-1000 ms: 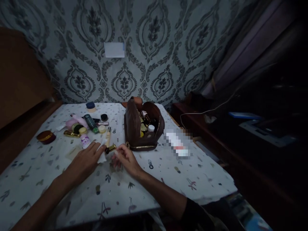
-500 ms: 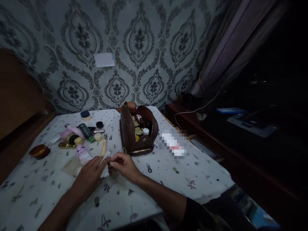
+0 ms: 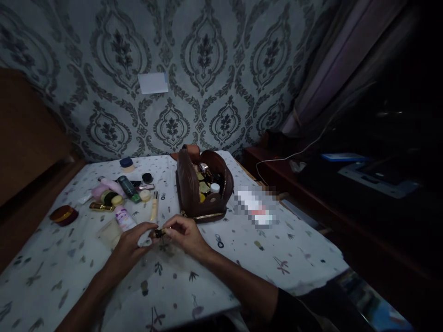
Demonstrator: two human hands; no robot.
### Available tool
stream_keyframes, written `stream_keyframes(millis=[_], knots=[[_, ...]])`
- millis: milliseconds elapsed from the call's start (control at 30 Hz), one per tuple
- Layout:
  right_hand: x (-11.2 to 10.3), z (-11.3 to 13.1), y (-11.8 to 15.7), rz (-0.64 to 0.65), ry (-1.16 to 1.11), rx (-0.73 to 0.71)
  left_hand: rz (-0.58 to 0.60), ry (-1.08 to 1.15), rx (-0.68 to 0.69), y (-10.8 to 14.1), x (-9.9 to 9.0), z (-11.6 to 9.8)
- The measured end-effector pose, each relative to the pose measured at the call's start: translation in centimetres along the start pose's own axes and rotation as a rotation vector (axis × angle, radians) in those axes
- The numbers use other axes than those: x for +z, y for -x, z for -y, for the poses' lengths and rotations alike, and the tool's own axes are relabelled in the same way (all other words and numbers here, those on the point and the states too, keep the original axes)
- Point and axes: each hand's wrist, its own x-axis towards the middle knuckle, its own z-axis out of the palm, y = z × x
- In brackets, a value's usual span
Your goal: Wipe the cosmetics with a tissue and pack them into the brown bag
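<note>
My left hand [image 3: 133, 242] is closed around a crumpled white tissue [image 3: 145, 238] near the front of the table. Between both hands is a small dark-and-gold cosmetic item [image 3: 159, 233], too small to tell its kind. The fingertips of my right hand [image 3: 185, 235] pinch its right end, while my left fingers meet the other side. Just behind my hands stands an unzipped brown cosmetic bag [image 3: 188, 193] filled with jars and other small items. A slim yellowish tube [image 3: 154, 206] and a purple-patterned white bottle [image 3: 123, 217] lie near my left hand.
Several cosmetics, among them a dark green bottle [image 3: 128, 188] and a blue-lidded jar [image 3: 127, 164], lie on the patterned tablecloth [image 3: 194, 286]. A reddish-brown round container [image 3: 64, 215] sits far left. A blurred-out white item [image 3: 256, 208] lies right of the bag.
The dark-and-gold item now shows between my fingertips, and the tissue has been gathered into my left hand. The view has shifted slightly, so the tabletop things appear a little further right.
</note>
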Motion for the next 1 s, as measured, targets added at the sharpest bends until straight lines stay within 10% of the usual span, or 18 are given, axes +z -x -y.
stream_keyframes(millis=[567, 1000], knots=[[0.6, -0.6, 0.0, -0.026, -0.144, 0.083, -0.247, 0.067, -0.205, 0.8, 1.0, -1.4], [0.6, -0.3, 0.7, -0.072, 0.312, -0.367, -0.238, 0.023, -0.254, 0.3, 1.3, -1.1]])
